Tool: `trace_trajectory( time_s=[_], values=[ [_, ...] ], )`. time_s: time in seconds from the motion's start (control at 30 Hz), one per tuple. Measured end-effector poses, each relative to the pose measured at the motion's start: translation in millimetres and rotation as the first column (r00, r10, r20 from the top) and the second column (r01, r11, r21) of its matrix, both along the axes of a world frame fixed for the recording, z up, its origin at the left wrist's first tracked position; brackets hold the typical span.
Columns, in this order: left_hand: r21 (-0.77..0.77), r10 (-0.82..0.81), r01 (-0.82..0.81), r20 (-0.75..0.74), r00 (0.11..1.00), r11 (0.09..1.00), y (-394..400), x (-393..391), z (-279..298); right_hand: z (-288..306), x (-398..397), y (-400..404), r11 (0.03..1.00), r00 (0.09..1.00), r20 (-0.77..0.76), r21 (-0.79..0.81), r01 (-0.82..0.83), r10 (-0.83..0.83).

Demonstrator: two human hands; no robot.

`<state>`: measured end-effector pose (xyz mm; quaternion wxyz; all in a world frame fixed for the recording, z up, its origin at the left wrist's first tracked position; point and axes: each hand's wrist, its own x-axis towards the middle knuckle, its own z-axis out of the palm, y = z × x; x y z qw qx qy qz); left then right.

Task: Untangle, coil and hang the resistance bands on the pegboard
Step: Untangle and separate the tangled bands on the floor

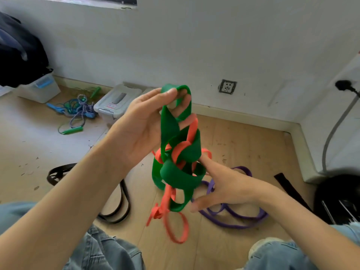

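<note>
A wide green band (181, 172) and a thinner orange band (175, 227) hang knotted together in the air in front of me. My left hand (144, 125) pinches the green band's top loop between thumb and fingers and holds the tangle up. My right hand (220, 184) is spread, its forefinger pushed into the knot by an orange loop, its thumb against the green band's lower loop. A purple band (233, 217) lies in loose loops on the floor behind the tangle. A black band (120, 203) lies on the floor to the left. No pegboard is in view.
A heap of skipping ropes (78, 110) lies at the back left between two clear lidded boxes (115, 104). A black bag (21, 55) sits on the left box. A black strap (290, 190) and a dark wheeled base (339, 199) are on the right. My knees frame the bottom.
</note>
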<state>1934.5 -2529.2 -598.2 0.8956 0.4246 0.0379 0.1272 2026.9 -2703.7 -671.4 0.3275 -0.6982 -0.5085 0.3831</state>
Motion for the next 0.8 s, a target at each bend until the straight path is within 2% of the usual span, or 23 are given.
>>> trace_trajectory(
  time_s=[0.07, 0.17, 0.2, 0.27, 0.3, 0.37, 0.4, 0.43, 0.47, 0.5, 0.57, 0.63, 0.67, 0.73, 0.8],
  values=[
    [-0.034, 0.009, -0.008, 0.020, 1.000, 0.999, 1.6, -1.1, 3.4, -1.4, -3.4, 2.0, 0.986, 0.987, 0.091, 0.120, 0.118, -0.130],
    [-0.112, 0.061, -0.060, 0.002, 0.998, 0.992, 13.9, -1.5, 6.6, 7.6, -1.0, 3.5, 0.905, 0.941, -0.070, 0.261, 0.337, -0.330],
    [-0.083, 0.096, -0.100, -0.054, 0.994, 0.992, 19.3, -1.5, 7.4, 11.4, 2.5, 2.9, 0.879, 0.923, -0.133, 0.285, 0.383, -0.360],
    [0.200, 0.220, -0.168, -0.274, 0.936, 0.965, 27.1, -1.3, 1.2, 15.6, 11.6, -0.4, 0.784, 0.839, -0.264, 0.305, 0.540, -0.476],
    [0.365, 0.288, -0.142, -0.383, 0.878, 0.920, 28.6, -1.5, -5.9, 17.1, 16.1, -1.8, 0.717, 0.771, -0.326, 0.293, 0.632, -0.547],
    [0.600, 0.350, 0.049, -0.529, 0.773, 0.798, 27.7, -2.0, -22.9, 18.0, 20.3, -3.9, 0.620, 0.672, -0.368, 0.267, 0.738, -0.642],
    [0.707, 0.375, 0.184, -0.556, 0.742, 0.683, 27.7, -2.7, -30.4, 17.8, 21.1, -4.6, 0.601, 0.654, -0.358, 0.261, 0.755, -0.666],
    [0.790, 0.400, 0.300, -0.549, 0.734, 0.535, 28.9, -3.6, -35.0, 18.2, 21.4, -5.3, 0.603, 0.656, -0.337, 0.258, 0.755, -0.676],
    [0.838, 0.389, 0.352, -0.515, 0.764, 0.417, 29.5, -5.3, -36.3, 18.9, 21.6, -5.8, 0.619, 0.669, -0.308, 0.254, 0.743, -0.676],
    [0.853, 0.310, 0.365, -0.485, 0.818, 0.372, 27.2, -7.0, -34.4, 19.9, 21.2, -6.7, 0.640, 0.687, -0.282, 0.251, 0.727, -0.670],
    [0.840, 0.038, 0.384, -0.430, 0.902, 0.383, 12.0, -7.6, -33.4, 22.5, 20.4, -7.9, 0.676, 0.717, -0.257, 0.241, 0.696, -0.648],
    [0.868, -0.127, 0.384, -0.363, 0.923, 0.315, -11.5, -2.0, -43.1, 27.7, 19.0, -9.4, 0.713, 0.747, -0.261, 0.226, 0.663, -0.612],
    [0.860, -0.149, 0.365, -0.334, 0.931, 0.357, -20.7, 1.7, -49.6, 30.8, 18.6, -9.9, 0.727, 0.760, -0.263, 0.229, 0.647, -0.594],
    [0.773, -0.136, 0.334, -0.312, 0.940, 0.540, -30.9, 5.2, -56.1, 36.0, 18.6, -11.5, 0.727, 0.764, -0.254, 0.240, 0.644, -0.593],
    [0.719, -0.075, 0.289, -0.315, 0.946, 0.632, -30.5, 5.7, -60.5, 38.8, 19.4, -12.5, 0.702, 0.746, -0.250, 0.252, 0.666, -0.617]
  ],
)
